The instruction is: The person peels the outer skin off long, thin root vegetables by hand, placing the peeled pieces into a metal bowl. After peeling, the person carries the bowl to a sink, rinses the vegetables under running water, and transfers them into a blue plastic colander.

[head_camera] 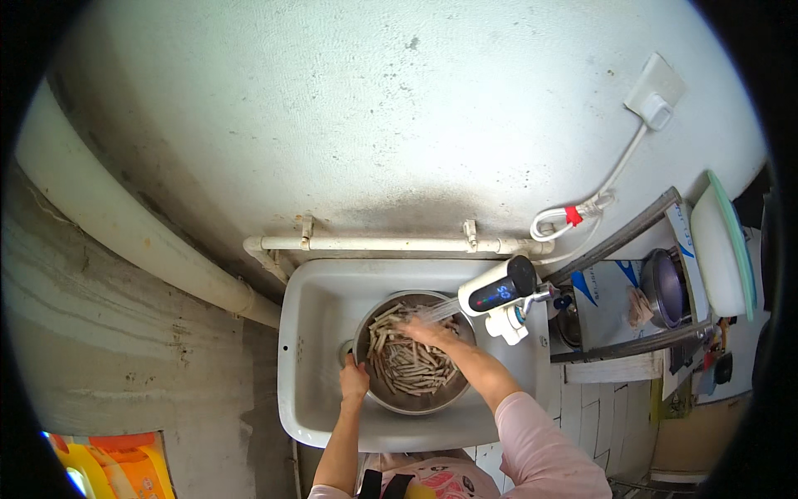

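A round steel basin [464, 374] sits in a white sink [318, 374]. Many short, pale brown, stick-like pieces [411, 368] fill it, and their exact kind is unclear. My left hand [354, 379] grips the basin's left rim, thumb towards the inside. Over the pieces in the upper part of the basin is my right hand [421, 329], its fingers blurred by motion and splashing. Whether it holds any pieces is not visible. Water [442, 309] streams onto it from a white electric tap [495, 287] with a lit display.
A white pipe [386, 244] runs along the wall behind the sink. From the tap, a bundled white cord [564, 218] leads to a wall plug [656, 112]. At right stands a metal-framed shelf [617, 346] with a metal bowl [664, 290]. A thick pipe [156, 237] slants down the left.
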Motion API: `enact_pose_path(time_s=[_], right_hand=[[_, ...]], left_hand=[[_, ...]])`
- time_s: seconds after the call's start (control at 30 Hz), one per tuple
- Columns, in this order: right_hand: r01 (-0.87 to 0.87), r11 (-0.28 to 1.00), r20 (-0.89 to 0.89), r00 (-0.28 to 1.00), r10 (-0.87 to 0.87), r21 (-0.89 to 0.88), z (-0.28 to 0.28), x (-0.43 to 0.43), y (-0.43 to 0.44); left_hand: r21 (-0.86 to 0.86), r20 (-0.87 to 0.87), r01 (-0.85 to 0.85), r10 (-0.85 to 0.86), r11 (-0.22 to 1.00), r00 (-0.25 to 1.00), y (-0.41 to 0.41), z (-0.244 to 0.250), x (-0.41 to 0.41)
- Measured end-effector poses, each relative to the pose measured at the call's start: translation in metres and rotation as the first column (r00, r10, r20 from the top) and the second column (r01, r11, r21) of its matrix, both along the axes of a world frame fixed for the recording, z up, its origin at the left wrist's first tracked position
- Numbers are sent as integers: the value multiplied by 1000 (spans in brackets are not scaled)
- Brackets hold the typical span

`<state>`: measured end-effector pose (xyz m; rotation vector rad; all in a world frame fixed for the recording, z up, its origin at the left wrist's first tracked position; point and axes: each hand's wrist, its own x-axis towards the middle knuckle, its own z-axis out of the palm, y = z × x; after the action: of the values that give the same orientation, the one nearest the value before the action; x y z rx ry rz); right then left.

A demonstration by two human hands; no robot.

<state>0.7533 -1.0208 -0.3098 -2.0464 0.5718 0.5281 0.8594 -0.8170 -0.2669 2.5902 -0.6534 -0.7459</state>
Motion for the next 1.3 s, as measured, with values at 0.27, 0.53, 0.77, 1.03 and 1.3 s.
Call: enact_pose_path(time_s=[0.27,0.53,0.77,1.03,1.3], right_hand=[[-136,945,-32,991,132,-299,13,-64,76],[-146,827,225,924,310,-543,-54,-36,19],[293,941,155,935,-319,170,-1,-49,44],[366,890,-191,886,-422,-271,-17,-21,58],[314,915,113,949,-295,-254,-35,-17,8]], left_hand=[[-52,27,9,-8,999,1000,2,3,-3],[-47,52,14,-12,999,999,3,-9,-6],[42,22,-14,14,999,1000,2,-4,-10],[-112,20,-94,97,989,995,8,-12,-16],[-46,-22,-145,144,988,989,12,-7,-19]])
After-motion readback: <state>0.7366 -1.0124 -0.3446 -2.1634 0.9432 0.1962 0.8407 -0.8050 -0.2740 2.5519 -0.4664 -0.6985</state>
